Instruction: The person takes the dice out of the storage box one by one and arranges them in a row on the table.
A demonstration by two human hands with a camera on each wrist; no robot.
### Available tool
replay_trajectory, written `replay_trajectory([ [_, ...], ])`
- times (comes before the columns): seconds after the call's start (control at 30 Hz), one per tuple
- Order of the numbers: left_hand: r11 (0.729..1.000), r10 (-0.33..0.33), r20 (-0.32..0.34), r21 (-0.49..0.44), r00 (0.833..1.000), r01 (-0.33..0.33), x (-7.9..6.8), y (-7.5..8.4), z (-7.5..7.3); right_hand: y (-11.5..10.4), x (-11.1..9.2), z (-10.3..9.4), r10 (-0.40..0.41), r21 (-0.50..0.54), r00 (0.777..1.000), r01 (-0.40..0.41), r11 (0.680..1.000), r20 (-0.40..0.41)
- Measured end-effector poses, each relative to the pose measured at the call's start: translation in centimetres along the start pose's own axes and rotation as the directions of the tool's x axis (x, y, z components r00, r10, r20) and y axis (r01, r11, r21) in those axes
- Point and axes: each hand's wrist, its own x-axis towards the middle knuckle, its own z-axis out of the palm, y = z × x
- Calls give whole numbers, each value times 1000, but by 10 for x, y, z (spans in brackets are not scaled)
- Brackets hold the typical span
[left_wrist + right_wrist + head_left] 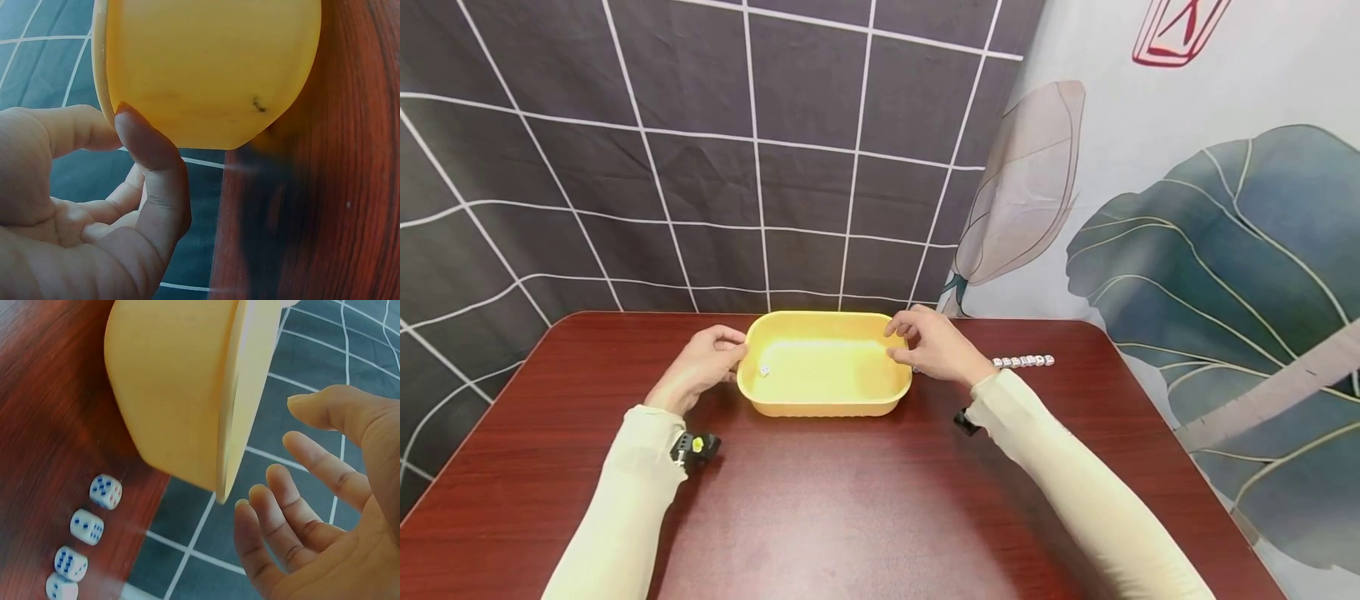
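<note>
A yellow plastic basin (823, 409) stands on the table near its back edge. My left hand (703, 365) pinches the basin's left rim between thumb and index finger, seen close in the left wrist view. Beside the right rim is my right hand (942, 346), its fingers spread and loosely bent. In the right wrist view those fingers (294, 512) are apart from the basin and hold nothing. One white die (764, 370) lies inside the basin, at its left end.
A row of several white dice (1024, 362) with coloured pips lies on the table right of the basin, partly behind my right hand. The red-brown wooden table (842, 508) meets a dark gridded cloth (805, 192) at the back. A leaf-printed cloth (1210, 250) hangs at the right.
</note>
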Motion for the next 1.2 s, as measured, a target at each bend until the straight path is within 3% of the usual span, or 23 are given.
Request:
replay_trajectory([
  [0.43,1000,-9,3,4,1000,9,-3,3,0,-19,16,26,1,6,999,-2,1000,41],
  [0.87,1000,-9,-4,14,1000,10,-2,3,1,-31,35,49,-73,-26,996,75,997,58],
  [1.2,1000,-3,1,10,1000,3,-3,4,1,-46,48,70,-67,-44,995,71,997,74],
])
